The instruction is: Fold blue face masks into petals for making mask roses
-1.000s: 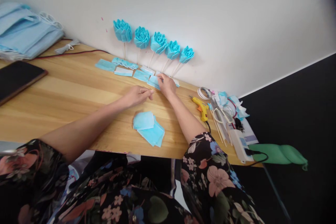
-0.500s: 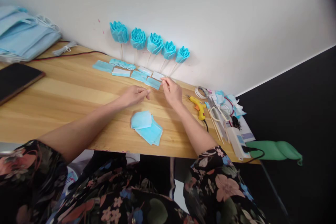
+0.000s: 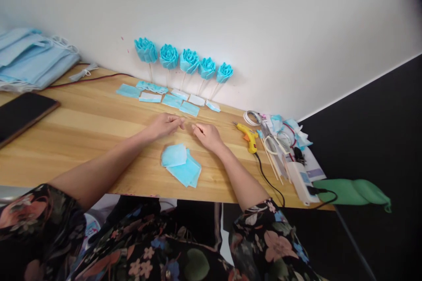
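My left hand [image 3: 167,125] hovers over the middle of the table, its fingers curled together and nothing showing in them. Facing it, a small gap away, is my right hand [image 3: 207,135], closed the same way with no object visible. Just below both hands lies a loose pile of light-blue mask fabric pieces [image 3: 183,164]. Beyond them, along the wall, rest several small blue and white folded pieces [image 3: 189,109], one of them at the right end [image 3: 212,106]. Behind these, several blue fabric roses [image 3: 189,61] on thin sticks lean against the wall.
A stack of face masks [image 3: 36,59] and a phone [image 3: 26,116] are at the left. On the right lie a yellow glue gun [image 3: 249,137], a tape roll [image 3: 252,118], scissors [image 3: 273,144], wooden sticks [image 3: 272,162], a power strip [image 3: 301,182] and a green pouch [image 3: 351,192].
My right hand has drawn back from the row of pieces by the wall towards my left hand. A small folded piece at the row's right end now shows. The view has shifted slightly.
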Motion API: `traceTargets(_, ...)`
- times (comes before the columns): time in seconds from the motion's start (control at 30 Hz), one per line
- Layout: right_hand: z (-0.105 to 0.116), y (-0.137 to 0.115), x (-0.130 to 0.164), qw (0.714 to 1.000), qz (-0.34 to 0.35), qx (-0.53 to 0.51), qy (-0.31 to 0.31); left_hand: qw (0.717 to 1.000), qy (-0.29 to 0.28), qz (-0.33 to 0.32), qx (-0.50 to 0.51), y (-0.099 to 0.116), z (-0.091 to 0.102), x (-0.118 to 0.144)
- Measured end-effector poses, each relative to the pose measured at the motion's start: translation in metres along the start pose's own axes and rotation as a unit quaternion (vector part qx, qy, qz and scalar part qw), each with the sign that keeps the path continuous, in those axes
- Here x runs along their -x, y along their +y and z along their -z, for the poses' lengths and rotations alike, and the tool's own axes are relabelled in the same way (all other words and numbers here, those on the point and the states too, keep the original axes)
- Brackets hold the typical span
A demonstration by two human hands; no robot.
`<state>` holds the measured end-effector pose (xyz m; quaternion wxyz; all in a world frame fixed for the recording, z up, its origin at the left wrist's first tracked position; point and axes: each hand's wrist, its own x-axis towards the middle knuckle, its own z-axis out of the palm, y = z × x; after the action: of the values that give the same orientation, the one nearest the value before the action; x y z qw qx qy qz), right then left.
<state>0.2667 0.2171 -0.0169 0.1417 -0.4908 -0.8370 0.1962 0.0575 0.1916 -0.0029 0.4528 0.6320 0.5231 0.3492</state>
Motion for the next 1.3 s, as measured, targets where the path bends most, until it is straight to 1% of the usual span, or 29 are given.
traceTargets(0.17,0.001,0.0,0.0,1.0,0.018,0.0,-0.012,1.0,0.004,0.0,-0.013,-0.003,-0.001,0.001)
traceTargets(0.37,0.001,0.001,-0.002,0.999,0.013,-0.029,-0.019,0.998,0.005,-0.014,-0.062,-0.002,-0.002,-0.001)
traceTargets(0.43,0.002,0.001,-0.003,0.999,0.013,-0.035,-0.016,0.998,0.013,-0.016,-0.053,-0.003,-0.002,-0.005)
traceTargets(0.57,0.003,0.001,-0.002,0.999,0.0,-0.045,-0.011,0.999,0.051,-0.001,-0.009,-0.006,-0.004,-0.012)
traceTargets(0.63,0.002,0.001,-0.002,0.998,0.0,-0.054,-0.008,0.998,0.06,0.001,0.001,-0.008,-0.005,-0.014)
traceTargets(0.73,0.0,0.004,-0.003,0.998,0.002,-0.058,-0.007,0.998,0.062,-0.008,0.003,-0.01,-0.005,-0.015)
traceTargets(0.87,-0.002,0.005,-0.005,0.999,-0.003,-0.037,0.002,0.998,0.064,-0.016,0.008,-0.013,-0.005,-0.017)
traceTargets(1.1,-0.001,0.002,-0.005,1.0,-0.003,-0.021,0.006,0.998,0.063,-0.025,0.016,-0.017,-0.005,-0.019)
traceTargets(1.3,-0.002,0.002,-0.005,1.0,0.014,-0.008,-0.001,0.997,0.067,-0.025,0.013,-0.02,-0.005,-0.019)
